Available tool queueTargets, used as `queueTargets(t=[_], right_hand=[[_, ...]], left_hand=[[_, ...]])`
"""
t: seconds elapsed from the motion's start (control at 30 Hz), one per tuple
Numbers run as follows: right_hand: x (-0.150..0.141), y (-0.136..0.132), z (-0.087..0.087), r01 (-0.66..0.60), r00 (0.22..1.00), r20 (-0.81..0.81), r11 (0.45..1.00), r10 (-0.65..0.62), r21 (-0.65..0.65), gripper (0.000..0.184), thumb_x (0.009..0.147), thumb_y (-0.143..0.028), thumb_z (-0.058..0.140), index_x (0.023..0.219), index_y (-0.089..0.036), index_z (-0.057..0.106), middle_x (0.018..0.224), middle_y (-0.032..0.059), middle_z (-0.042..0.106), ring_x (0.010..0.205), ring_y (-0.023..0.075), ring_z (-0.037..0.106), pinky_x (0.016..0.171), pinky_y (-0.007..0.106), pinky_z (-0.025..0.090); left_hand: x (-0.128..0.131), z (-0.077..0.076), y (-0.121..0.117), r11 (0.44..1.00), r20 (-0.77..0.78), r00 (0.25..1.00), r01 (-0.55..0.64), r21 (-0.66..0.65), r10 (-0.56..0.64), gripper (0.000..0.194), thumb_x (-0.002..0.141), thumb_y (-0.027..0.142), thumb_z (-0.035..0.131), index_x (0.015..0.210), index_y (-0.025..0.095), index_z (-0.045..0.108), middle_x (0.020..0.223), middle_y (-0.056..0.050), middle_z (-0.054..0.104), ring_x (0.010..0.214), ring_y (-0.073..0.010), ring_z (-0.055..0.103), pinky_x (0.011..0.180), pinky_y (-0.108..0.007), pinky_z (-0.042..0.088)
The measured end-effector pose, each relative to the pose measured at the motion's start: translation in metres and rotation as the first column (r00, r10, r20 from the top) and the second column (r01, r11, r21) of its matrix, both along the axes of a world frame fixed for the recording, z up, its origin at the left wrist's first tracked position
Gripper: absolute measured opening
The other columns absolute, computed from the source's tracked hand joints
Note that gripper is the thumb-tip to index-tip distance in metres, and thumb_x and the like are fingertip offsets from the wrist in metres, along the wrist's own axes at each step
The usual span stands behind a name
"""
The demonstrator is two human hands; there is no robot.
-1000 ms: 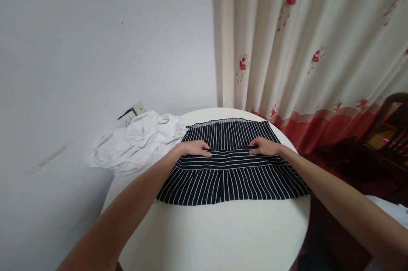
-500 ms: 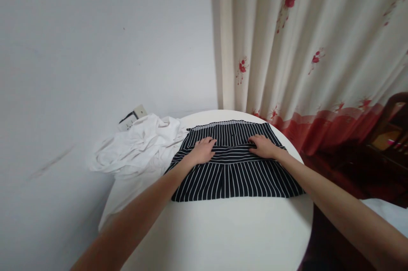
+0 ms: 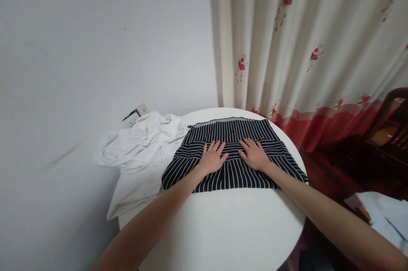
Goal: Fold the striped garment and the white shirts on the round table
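Observation:
A black garment with white stripes [image 3: 232, 179] lies spread on the round white table [image 3: 223, 228]. Its stripes run lengthwise at the far and near parts, and crosswise along a band in the middle. My left hand [image 3: 213, 159] rests flat on the left of that band, fingers spread. On the right of the band lies my right hand [image 3: 254, 155], also flat with its fingers apart. A gap of striped cloth shows between the two hands. The cloth under my palms is hidden.
Crumpled white cloth [image 3: 140, 143] is heaped at the table's left, against the wall [image 3: 105, 50]. Behind it are wall sockets [image 3: 131, 120] with a black plug. A flowered curtain [image 3: 270, 63] hangs beyond the table. A wooden chair [image 3: 387, 122] and white items [image 3: 379, 209] are at right.
Both hands have come closer together and slightly nearer me, and their curled fingers are now spread flat. The garment's near edge has drawn back a little from me.

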State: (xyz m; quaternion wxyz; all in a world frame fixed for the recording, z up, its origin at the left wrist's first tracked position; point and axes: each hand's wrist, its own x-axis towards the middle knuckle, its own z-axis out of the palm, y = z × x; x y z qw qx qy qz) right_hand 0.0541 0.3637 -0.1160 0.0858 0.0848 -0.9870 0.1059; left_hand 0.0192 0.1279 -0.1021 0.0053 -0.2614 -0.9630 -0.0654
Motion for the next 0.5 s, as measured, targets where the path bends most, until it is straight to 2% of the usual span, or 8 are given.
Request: queueTargets(t=[0.13, 0.2, 0.27, 0.37, 0.43, 0.5], right_hand=[[0.005, 0.051, -0.008, 0.097, 0.995, 0.028, 0.994, -0.098, 0.041, 0.064, 0.103, -0.056, 0.028, 0.155, -0.02, 0.04, 0.163, 0.0117, 0.031, 0.152, 0.0301, 0.023, 0.121, 0.06, 0.017], [0.009, 0.076, -0.013, 0.137, 0.99, 0.027, 0.988, -0.139, 0.072, 0.065, 0.103, -0.056, 0.028, 0.155, -0.02, 0.039, 0.164, 0.0121, 0.03, 0.152, 0.0304, 0.023, 0.121, 0.059, 0.017], [0.012, 0.096, -0.016, 0.174, 0.983, 0.035, 0.98, -0.178, 0.093, 0.064, 0.103, -0.055, 0.027, 0.155, -0.02, 0.039, 0.164, 0.0126, 0.03, 0.152, 0.0305, 0.024, 0.12, 0.06, 0.019], [0.02, 0.114, -0.014, 0.214, 0.975, 0.034, 0.972, -0.218, 0.093, 0.064, 0.103, -0.054, 0.027, 0.154, -0.018, 0.04, 0.163, 0.014, 0.031, 0.152, 0.0312, 0.025, 0.118, 0.063, 0.023], [0.03, 0.118, -0.007, 0.221, 0.975, -0.019, 0.972, -0.22, 0.074, 0.064, 0.103, -0.052, 0.029, 0.155, -0.016, 0.039, 0.163, 0.015, 0.032, 0.152, 0.0318, 0.024, 0.118, 0.064, 0.023], [0.045, 0.119, 0.001, 0.16, 0.983, -0.097, 0.986, -0.155, 0.047, 0.063, 0.103, -0.051, 0.032, 0.155, -0.017, 0.038, 0.163, 0.0141, 0.031, 0.152, 0.0305, 0.023, 0.119, 0.063, 0.02]], left_hand=[[-0.007, -0.006, -0.067, 0.979, -0.048, 0.98, -0.196, -0.046, 0.194, 0.068, 0.104, 0.059, 0.021, 0.16, 0.021, 0.029, 0.166, -0.012, 0.022, 0.153, -0.0357, 0.018, 0.12, -0.062, 0.014], [-0.009, -0.008, -0.097, 0.965, -0.089, 0.966, -0.249, -0.081, 0.242, 0.067, 0.104, 0.056, 0.025, 0.159, 0.018, 0.032, 0.166, -0.014, 0.023, 0.153, -0.0351, 0.02, 0.121, -0.059, 0.015], [-0.009, -0.007, -0.117, 0.955, -0.089, 0.959, -0.276, -0.107, 0.267, 0.067, 0.104, 0.055, 0.027, 0.158, 0.016, 0.033, 0.165, -0.014, 0.024, 0.153, -0.034, 0.021, 0.121, -0.058, 0.017], [-0.004, 0.003, -0.131, 0.946, -0.043, 0.952, -0.305, -0.11, 0.302, 0.066, 0.104, 0.052, 0.027, 0.157, 0.014, 0.033, 0.164, -0.016, 0.025, 0.152, -0.0346, 0.022, 0.119, -0.061, 0.02], [0.006, 0.011, -0.136, 0.964, -0.055, 0.967, -0.254, -0.075, 0.251, 0.067, 0.104, 0.052, 0.029, 0.158, 0.012, 0.032, 0.165, -0.017, 0.025, 0.153, -0.035, 0.021, 0.12, -0.059, 0.02], [0.021, 0.019, -0.142, 0.995, -0.07, 0.994, -0.091, -0.04, 0.088, 0.067, 0.103, 0.054, 0.033, 0.159, 0.017, 0.031, 0.166, -0.013, 0.023, 0.154, -0.0338, 0.017, 0.121, -0.057, 0.019]])
